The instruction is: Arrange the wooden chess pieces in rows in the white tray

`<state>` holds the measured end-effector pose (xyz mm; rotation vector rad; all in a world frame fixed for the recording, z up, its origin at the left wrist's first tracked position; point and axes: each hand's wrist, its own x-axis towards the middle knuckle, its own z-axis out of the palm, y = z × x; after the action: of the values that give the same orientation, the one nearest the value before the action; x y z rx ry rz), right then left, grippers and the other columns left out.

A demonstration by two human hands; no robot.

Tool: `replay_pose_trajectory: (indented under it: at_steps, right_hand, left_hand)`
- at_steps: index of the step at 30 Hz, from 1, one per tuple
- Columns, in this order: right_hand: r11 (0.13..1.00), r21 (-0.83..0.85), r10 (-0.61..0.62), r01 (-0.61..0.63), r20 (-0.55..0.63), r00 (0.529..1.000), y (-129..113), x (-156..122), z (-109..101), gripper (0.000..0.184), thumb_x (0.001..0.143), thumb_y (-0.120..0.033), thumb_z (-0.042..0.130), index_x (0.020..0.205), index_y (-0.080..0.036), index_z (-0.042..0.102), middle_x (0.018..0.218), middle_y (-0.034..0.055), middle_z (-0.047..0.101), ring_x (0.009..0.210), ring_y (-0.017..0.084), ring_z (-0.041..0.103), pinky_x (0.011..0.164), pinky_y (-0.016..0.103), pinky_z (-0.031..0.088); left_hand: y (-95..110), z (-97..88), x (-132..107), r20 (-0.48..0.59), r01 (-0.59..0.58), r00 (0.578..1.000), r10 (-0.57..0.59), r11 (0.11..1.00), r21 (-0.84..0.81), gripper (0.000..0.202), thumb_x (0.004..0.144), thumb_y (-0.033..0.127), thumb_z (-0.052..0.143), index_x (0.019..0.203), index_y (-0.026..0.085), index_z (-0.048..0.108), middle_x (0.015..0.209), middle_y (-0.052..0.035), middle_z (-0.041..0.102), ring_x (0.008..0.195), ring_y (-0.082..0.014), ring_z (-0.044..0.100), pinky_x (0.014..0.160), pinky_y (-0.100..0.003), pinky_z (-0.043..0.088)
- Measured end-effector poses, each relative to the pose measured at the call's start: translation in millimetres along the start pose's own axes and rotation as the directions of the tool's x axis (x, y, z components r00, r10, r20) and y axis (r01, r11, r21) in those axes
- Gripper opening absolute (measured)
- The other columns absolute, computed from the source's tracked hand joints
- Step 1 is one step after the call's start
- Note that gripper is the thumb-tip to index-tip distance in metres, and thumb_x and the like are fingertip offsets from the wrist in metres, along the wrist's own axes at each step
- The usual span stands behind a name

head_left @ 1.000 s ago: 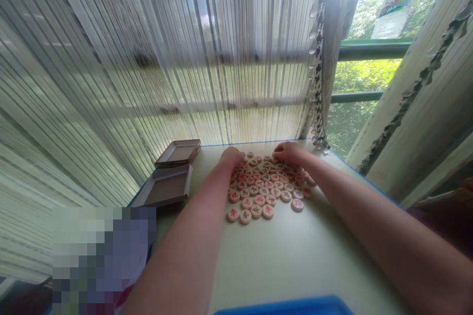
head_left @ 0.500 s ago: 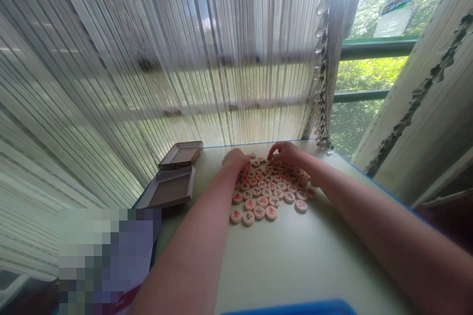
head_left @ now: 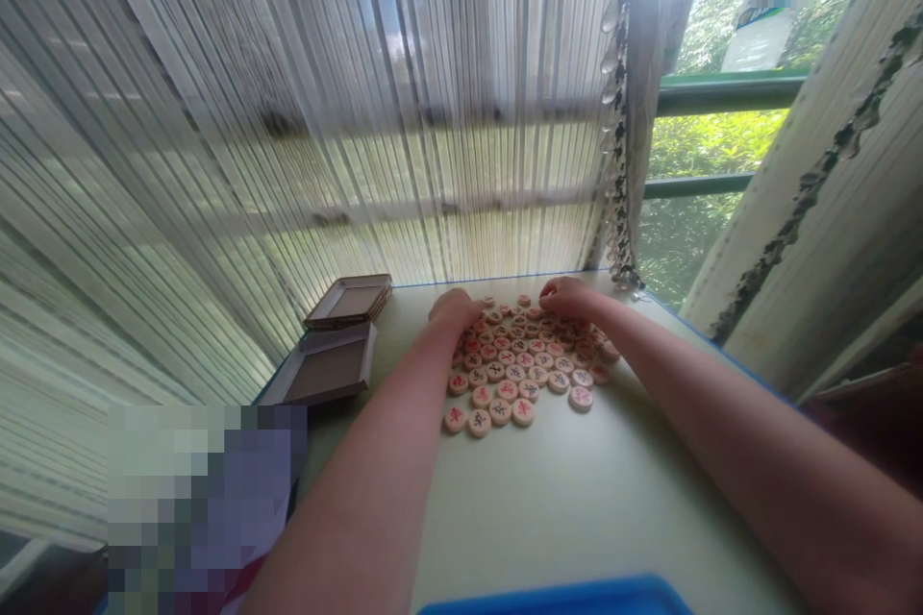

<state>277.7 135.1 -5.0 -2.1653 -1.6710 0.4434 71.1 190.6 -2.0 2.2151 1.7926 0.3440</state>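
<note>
Dozens of round wooden game pieces point(head_left: 515, 373) lay clustered near the far edge of the tabletop point(head_left: 577, 500). The left hand point(head_left: 454, 307) and right hand point(head_left: 569, 296) rested on the cluster's far side, fingers curled down onto the pieces; whether they pinched any could not be told. Open box halves point(head_left: 328, 373) sat by the left edge.

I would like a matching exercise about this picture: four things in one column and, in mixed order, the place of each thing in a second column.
Things
1. left hand
2. right hand
3. open brown box
4. blue edge

Places
A. at the bottom border of the picture
B. on the far right side of the wooden pieces
C. at the left side of the table, beside the curtain
D. on the far left side of the wooden pieces

Pairs: 1-D, 2-B, 3-C, 4-A
</note>
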Motion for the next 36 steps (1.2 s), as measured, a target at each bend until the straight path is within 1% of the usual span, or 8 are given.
replay_pose_trajectory:
  at_steps: [3,6,11,15,19,23,30,36]
  right_hand:
    - [0.996,0.086,0.007,-0.005,-0.026,1.000,5.8,1.8,0.1,0.037,0.066,-0.026,0.062,0.102,-0.015,0.063,0.086,0.0072,0.069,0.059,0.014,0.060,0.052,0.022,0.044]
    - [0.991,0.124,-0.041,0.053,-0.098,0.994,8.0,3.0,2.4,0.044,0.067,-0.023,0.064,0.110,-0.013,0.057,0.096,0.0080,0.067,0.066,0.012,0.060,0.055,0.021,0.045]
    - [0.984,0.041,-0.161,0.173,-0.212,0.964,2.9,3.1,5.2,0.029,0.069,-0.018,0.061,0.099,-0.016,0.063,0.094,0.0049,0.067,0.078,0.014,0.060,0.067,0.022,0.045]
    - [0.975,0.065,-0.199,0.213,-0.180,0.963,-1.9,0.4,3.3,0.026,0.069,-0.018,0.061,0.094,-0.018,0.066,0.087,0.0035,0.068,0.071,0.013,0.060,0.062,0.022,0.045]
    - [0.962,0.194,-0.172,0.194,-0.126,0.977,-1.6,-2.3,-0.7,0.022,0.072,-0.028,0.059,0.089,-0.018,0.068,0.073,0.0029,0.067,0.054,0.011,0.056,0.048,0.021,0.042]
    - [0.948,0.251,-0.151,0.196,-0.187,0.971,1.8,-2.5,-5.6,0.020,0.073,-0.029,0.059,0.084,-0.016,0.069,0.063,0.0030,0.066,0.056,0.011,0.057,0.046,0.018,0.041]
    - [0.953,0.299,0.029,0.041,-0.226,0.974,17.4,0.9,-9.5,0.023,0.073,-0.031,0.057,0.085,-0.016,0.068,0.062,0.0035,0.064,0.047,0.010,0.052,0.040,0.019,0.039]
    - [0.967,0.252,0.036,0.031,-0.257,0.966,29.9,3.7,-4.6,0.024,0.073,-0.033,0.056,0.086,-0.017,0.069,0.075,0.0045,0.068,0.059,0.013,0.058,0.049,0.021,0.043]
  left_hand:
    - [0.4,0.2,-0.4,-0.001,-0.002,1.000,0.002,1.000,0.008,0.048,0.078,0.054,0.045,0.101,0.015,0.062,0.108,-0.0134,0.064,0.098,-0.0246,0.060,0.078,-0.031,0.045]
    - [0.8,-0.1,-0.2,0.005,-0.004,1.000,0.004,1.000,0.019,0.049,0.080,0.054,0.041,0.103,0.015,0.061,0.111,-0.0145,0.062,0.101,-0.0262,0.059,0.080,-0.033,0.045]
    - [2.5,-2.1,-1.3,0.007,-0.007,1.000,0.006,1.000,0.030,0.050,0.081,0.053,0.039,0.104,0.014,0.060,0.112,-0.0149,0.062,0.102,-0.0272,0.058,0.081,-0.034,0.044]
    - [5.1,-2.7,-5.3,-0.001,0.000,1.000,0.000,0.999,0.036,0.053,0.080,0.054,0.039,0.105,0.013,0.060,0.113,-0.0159,0.061,0.101,-0.0281,0.058,0.081,-0.035,0.044]
    - [6.4,-1.8,-6.8,-0.013,0.002,1.000,-0.001,0.999,0.039,0.053,0.080,0.055,0.039,0.106,0.014,0.060,0.114,-0.0161,0.061,0.102,-0.0292,0.058,0.080,-0.036,0.044]
    - [6.4,-2.0,-5.3,-0.023,-0.004,1.000,0.005,0.999,0.042,0.054,0.081,0.055,0.036,0.105,0.014,0.061,0.113,-0.0168,0.061,0.103,-0.0297,0.057,0.080,-0.037,0.044]
    - [6.8,-2.0,-6.3,-0.020,-0.029,0.999,0.030,0.998,0.047,0.055,0.082,0.054,0.033,0.104,0.012,0.061,0.112,-0.0179,0.061,0.102,-0.0306,0.057,0.081,-0.038,0.043]
    - [1.2,1.4,3.5,0.019,-0.031,0.999,0.032,0.999,-0.045,0.052,0.083,0.053,0.034,0.104,0.014,0.061,0.112,-0.0170,0.061,0.104,-0.0298,0.056,0.084,-0.038,0.041]
